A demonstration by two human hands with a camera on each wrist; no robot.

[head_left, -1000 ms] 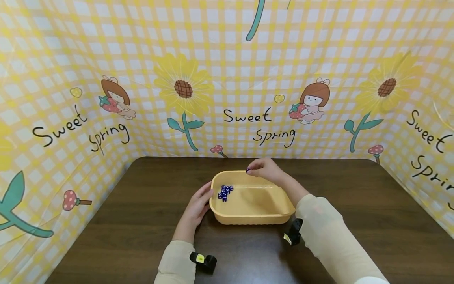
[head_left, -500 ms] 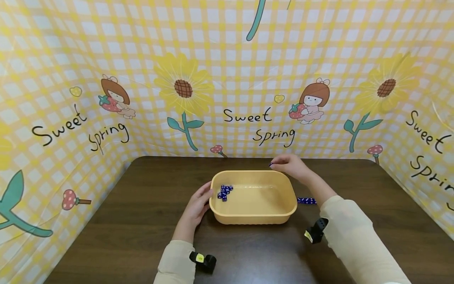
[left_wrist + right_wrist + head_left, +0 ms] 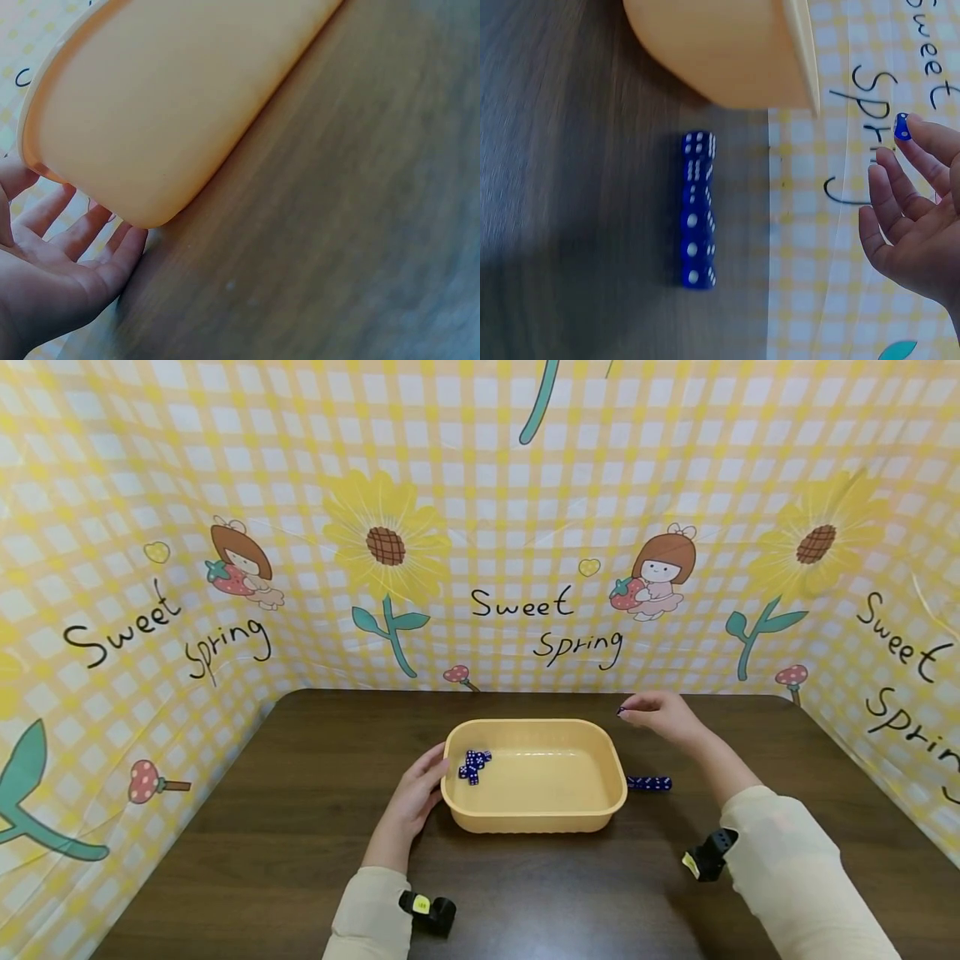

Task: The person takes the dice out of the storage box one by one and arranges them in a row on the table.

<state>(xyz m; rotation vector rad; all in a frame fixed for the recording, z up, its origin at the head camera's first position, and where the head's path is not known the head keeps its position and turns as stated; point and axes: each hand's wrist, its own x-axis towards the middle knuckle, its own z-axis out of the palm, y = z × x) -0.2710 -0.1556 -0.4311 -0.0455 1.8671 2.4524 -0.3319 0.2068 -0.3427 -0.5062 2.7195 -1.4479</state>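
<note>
A yellow plastic bin (image 3: 536, 821) stands mid-table, with several blue dice (image 3: 475, 766) clustered inside at its left end. My left hand (image 3: 414, 792) rests its fingers against the bin's left end; the left wrist view shows those fingers loosely spread by the wall (image 3: 150, 150). Back right of the bin, my right hand (image 3: 667, 717) is raised above the table and pinches one blue die (image 3: 902, 127) between thumb and forefinger, its other fingers loosely bent. A straight row of blue dice (image 3: 697, 214) with white pips lies on the table right of the bin.
The dark wooden table (image 3: 300, 860) meets a yellow checked cloth (image 3: 495, 527) hung behind and along both sides. Each forearm carries a black wrist camera, one on the left (image 3: 429, 912) and one on the right (image 3: 708, 855).
My right hand has moved right, from over the bin's back rim to beyond its right end, still pinching the die. The dice row has come into sight. My left hand has stayed put.
</note>
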